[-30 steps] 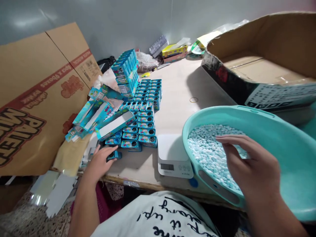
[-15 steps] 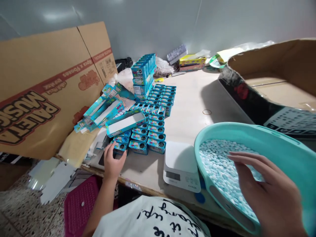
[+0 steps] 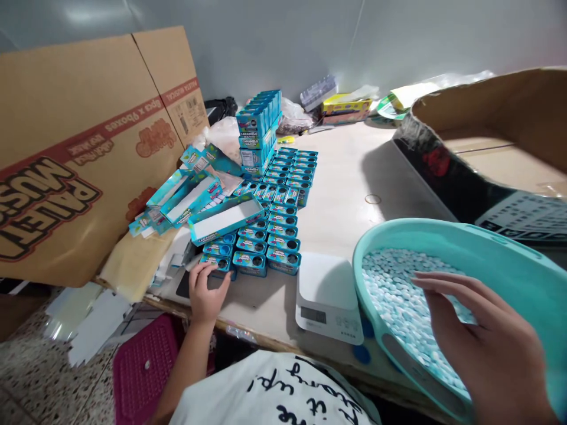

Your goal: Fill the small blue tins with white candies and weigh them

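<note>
My left hand point(image 3: 207, 295) is at the nearest left corner of the rows of small blue boxes point(image 3: 250, 262), its fingers spread around the end of one box point(image 3: 217, 262). Over the teal tub point(image 3: 411, 227), my right hand point(image 3: 482, 330) hovers with thumb and fingers apart and nothing visible between them. Light blue and white candies point(image 3: 398, 289) lie in the tub. Between the boxes and the tub sits a white scale point(image 3: 330, 295) with a bare plate. An open blue tray point(image 3: 228, 219) rests tilted on the rows.
A large cardboard sheet point(image 3: 88, 147) leans at the left. Behind the rows rises a stack of blue boxes point(image 3: 257, 136). A big open carton point(image 3: 443, 165) stands at the right, and a rubber band point(image 3: 372, 199) lies on the table point(image 3: 336, 171).
The view has shifted slightly. My left hand's fingers have come a little closer around the box at the corner. My right hand stays over the tub.
</note>
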Action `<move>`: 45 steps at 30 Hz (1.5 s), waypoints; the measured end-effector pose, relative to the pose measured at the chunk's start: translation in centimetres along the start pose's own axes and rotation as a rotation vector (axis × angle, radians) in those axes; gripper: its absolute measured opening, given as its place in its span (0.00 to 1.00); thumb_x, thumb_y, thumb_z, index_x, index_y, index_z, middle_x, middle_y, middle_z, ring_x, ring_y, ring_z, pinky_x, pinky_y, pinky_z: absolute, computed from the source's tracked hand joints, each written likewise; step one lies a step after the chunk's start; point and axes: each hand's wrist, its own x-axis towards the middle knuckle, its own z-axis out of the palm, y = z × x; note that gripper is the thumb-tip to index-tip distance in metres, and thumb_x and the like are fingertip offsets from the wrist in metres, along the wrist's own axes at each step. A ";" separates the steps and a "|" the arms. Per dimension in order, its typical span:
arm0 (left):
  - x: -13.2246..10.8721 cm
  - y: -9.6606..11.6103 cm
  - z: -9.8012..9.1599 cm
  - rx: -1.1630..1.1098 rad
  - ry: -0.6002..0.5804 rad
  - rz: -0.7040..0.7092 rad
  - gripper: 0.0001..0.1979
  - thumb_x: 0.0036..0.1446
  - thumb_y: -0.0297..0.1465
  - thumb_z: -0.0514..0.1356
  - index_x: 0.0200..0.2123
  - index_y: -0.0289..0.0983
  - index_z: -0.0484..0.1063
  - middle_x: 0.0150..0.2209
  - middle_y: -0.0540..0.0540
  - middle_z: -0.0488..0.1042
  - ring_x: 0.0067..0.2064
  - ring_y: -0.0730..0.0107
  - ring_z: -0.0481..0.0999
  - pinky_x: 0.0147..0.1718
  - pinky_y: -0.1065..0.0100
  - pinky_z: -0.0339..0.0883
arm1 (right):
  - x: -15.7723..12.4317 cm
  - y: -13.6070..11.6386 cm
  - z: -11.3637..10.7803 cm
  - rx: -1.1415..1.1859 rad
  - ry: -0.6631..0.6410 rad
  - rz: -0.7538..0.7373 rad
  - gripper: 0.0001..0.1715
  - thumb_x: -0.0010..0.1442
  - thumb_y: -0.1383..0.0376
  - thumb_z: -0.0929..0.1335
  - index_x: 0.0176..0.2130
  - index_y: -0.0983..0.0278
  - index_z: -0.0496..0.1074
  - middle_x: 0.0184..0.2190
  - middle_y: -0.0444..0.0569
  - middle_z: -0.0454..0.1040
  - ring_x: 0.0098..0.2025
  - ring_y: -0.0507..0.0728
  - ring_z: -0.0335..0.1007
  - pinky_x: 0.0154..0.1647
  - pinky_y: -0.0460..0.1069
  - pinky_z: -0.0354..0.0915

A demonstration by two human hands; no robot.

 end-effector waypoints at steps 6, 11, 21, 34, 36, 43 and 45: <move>-0.1 -1.0 0.0 -0.050 -0.011 -0.035 0.15 0.59 0.38 0.66 0.46 0.37 0.71 0.54 0.34 0.71 0.57 0.52 0.75 0.61 0.49 0.68 | -0.2 0.1 -0.1 -0.014 -0.013 -0.024 0.07 0.59 0.65 0.68 0.33 0.53 0.76 0.35 0.46 0.81 0.32 0.59 0.80 0.14 0.46 0.66; -0.6 -4.1 -1.7 0.150 -0.335 -0.226 0.46 0.46 0.40 0.74 0.65 0.35 0.60 0.65 0.27 0.60 0.69 0.35 0.60 0.66 0.39 0.58 | -0.3 0.5 0.3 -0.037 0.012 -0.032 0.06 0.59 0.64 0.69 0.34 0.52 0.76 0.35 0.46 0.82 0.32 0.60 0.80 0.17 0.48 0.69; -1.5 -7.9 -2.8 0.157 -0.366 -0.223 0.25 0.57 0.37 0.64 0.57 0.36 0.72 0.58 0.34 0.69 0.59 0.45 0.73 0.61 0.50 0.68 | -1.0 1.9 0.4 -0.044 -0.005 -0.030 0.07 0.64 0.62 0.68 0.36 0.57 0.77 0.37 0.49 0.80 0.34 0.58 0.78 0.17 0.45 0.68; 4.1 -4.8 -4.7 0.227 -0.204 -0.129 0.20 0.56 0.25 0.58 0.52 0.37 0.76 0.61 0.36 0.63 0.64 0.46 0.67 0.65 0.50 0.63 | -1.0 0.5 -0.4 -0.058 -0.084 -0.005 0.08 0.66 0.64 0.65 0.38 0.55 0.74 0.40 0.48 0.79 0.37 0.56 0.77 0.17 0.43 0.68; 6.3 -4.1 -4.7 0.131 -0.119 -0.094 0.17 0.59 0.26 0.56 0.51 0.37 0.76 0.56 0.37 0.69 0.60 0.53 0.71 0.63 0.55 0.66 | -1.0 0.6 -0.5 -0.033 -0.100 0.031 0.08 0.65 0.64 0.65 0.38 0.55 0.74 0.41 0.49 0.79 0.38 0.57 0.77 0.16 0.43 0.68; 10.3 -2.6 -1.8 0.097 -0.274 -0.102 0.16 0.62 0.35 0.58 0.50 0.36 0.77 0.58 0.37 0.71 0.61 0.54 0.71 0.64 0.57 0.64 | -0.6 1.0 -0.1 0.016 -0.108 0.068 0.11 0.64 0.63 0.64 0.36 0.55 0.76 0.40 0.51 0.80 0.38 0.60 0.78 0.17 0.47 0.70; 10.6 -2.0 -1.1 0.194 -0.392 -0.136 0.13 0.60 0.33 0.59 0.45 0.37 0.80 0.58 0.38 0.72 0.60 0.54 0.72 0.63 0.59 0.65 | -0.3 1.2 -0.1 0.013 -0.115 0.045 0.12 0.64 0.63 0.63 0.35 0.56 0.76 0.38 0.51 0.80 0.37 0.61 0.79 0.22 0.50 0.73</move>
